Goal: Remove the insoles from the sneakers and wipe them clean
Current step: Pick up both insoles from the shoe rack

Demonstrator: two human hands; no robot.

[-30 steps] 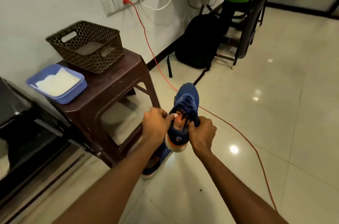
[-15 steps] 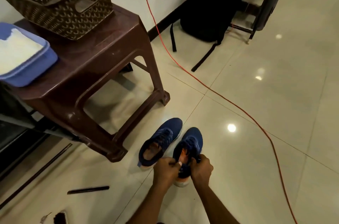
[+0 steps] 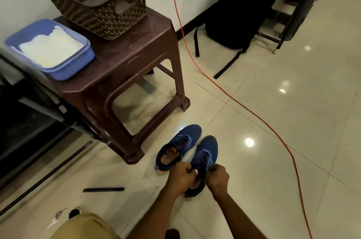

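My left hand (image 3: pixel 182 177) and right hand (image 3: pixel 217 178) both clench the collar of one blue sneaker (image 3: pixel 205 152) at my 12 o'clock. Its mate (image 3: pixel 180 144) sits just beside it at 10 o'clock, with the insole (image 3: pixel 170 155) inside.

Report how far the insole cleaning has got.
Done: nothing yet; no insole lies outside a shoe. In hand: the left hand and right hand grip the held sneaker at its opening. Left: pull its insole, then the tan insole visible inside the other sneaker, and wipe both; the white cloth lies in the blue tub on the stool.
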